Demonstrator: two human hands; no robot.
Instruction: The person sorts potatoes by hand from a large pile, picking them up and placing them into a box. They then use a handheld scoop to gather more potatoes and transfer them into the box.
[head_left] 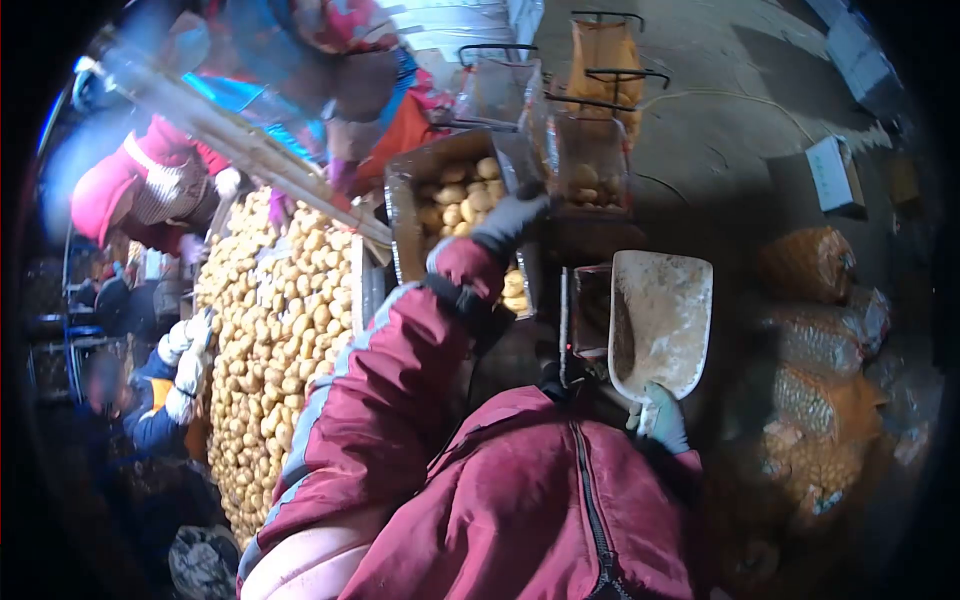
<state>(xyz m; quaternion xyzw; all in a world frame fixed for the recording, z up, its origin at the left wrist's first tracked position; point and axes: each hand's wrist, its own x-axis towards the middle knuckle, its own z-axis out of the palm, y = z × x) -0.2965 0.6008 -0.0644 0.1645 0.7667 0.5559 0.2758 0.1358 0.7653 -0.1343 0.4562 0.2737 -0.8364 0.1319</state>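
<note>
My left hand (512, 215), in a grey glove, reaches over the right side of a lined box (405, 235) that holds potatoes (462, 200). Its fingers are dark and blurred at the box's edge, so their grip cannot be made out. In my right hand (664, 420), gloved in pale green, is the handle of a wide, dirty white scoop (662, 325). The scoop's pan points away from me and no potatoes show in it. A framed bag (590, 165) with a few potatoes stands just beyond my left hand.
A large heap of potatoes (270, 370) lies on the left, with co-workers' gloved hands around it. A long pale beam (220, 125) slants above it. Filled net bags (815, 400) lie on the right. An orange bag (605, 65) hangs on a frame at the back.
</note>
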